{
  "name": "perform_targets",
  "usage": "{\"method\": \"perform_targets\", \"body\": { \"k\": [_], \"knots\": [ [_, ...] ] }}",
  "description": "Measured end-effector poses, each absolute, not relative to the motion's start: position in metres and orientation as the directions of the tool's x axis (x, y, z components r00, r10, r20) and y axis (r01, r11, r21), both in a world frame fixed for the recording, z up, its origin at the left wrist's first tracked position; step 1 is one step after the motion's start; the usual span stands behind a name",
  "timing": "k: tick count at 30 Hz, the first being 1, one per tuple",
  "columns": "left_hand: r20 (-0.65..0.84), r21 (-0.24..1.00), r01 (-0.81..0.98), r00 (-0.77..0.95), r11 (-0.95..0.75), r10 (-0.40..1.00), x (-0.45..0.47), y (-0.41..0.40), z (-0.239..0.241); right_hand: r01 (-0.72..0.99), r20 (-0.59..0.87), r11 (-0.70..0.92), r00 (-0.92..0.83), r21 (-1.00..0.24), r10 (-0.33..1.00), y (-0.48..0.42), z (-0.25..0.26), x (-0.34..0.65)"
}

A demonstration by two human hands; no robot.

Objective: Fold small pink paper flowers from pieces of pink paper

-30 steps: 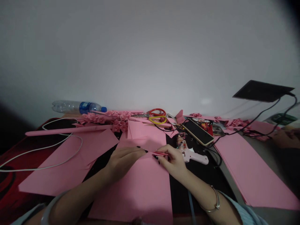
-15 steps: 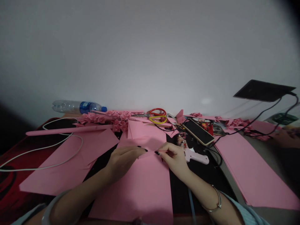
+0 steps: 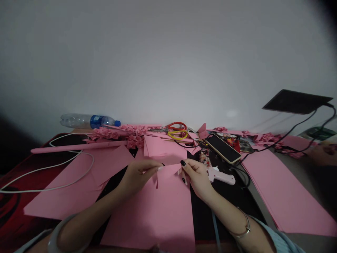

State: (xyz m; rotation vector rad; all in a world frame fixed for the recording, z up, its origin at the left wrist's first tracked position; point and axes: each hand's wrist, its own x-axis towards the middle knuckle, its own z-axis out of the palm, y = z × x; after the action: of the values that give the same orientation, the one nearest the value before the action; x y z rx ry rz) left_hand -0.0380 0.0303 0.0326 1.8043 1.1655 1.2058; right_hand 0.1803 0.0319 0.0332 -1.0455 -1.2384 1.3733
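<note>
Two pinch grips: our left hand (image 3: 138, 175) and right hand (image 3: 198, 178) hold thin, folded pink paper (image 3: 167, 173), upper edge crosswise, long axis unclear.

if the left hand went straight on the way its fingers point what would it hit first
Probably the right hand, since the left hand points towards it across the small pink paper held between them, though depth is hard to judge.
</note>
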Motion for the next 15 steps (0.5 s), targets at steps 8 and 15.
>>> {"method": "perform_targets", "body": {
  "k": [8, 15],
  "knots": [
    [0.175, 0.966, 0.169, 0.140, -0.198, 0.974, -0.029, 0.029, 0.031, -0.072, -0.108, -0.123, -0.183, -0.990, 0.977, 0.031, 0.029, 0.175],
    [0.243, 0.946, 0.176, 0.176, -0.274, 0.954, -0.024, 0.027, 0.024, 0.049, -0.134, -0.127, -0.184, -0.991, 0.974, 0.028, 0.028, 0.172]
  ]
}}
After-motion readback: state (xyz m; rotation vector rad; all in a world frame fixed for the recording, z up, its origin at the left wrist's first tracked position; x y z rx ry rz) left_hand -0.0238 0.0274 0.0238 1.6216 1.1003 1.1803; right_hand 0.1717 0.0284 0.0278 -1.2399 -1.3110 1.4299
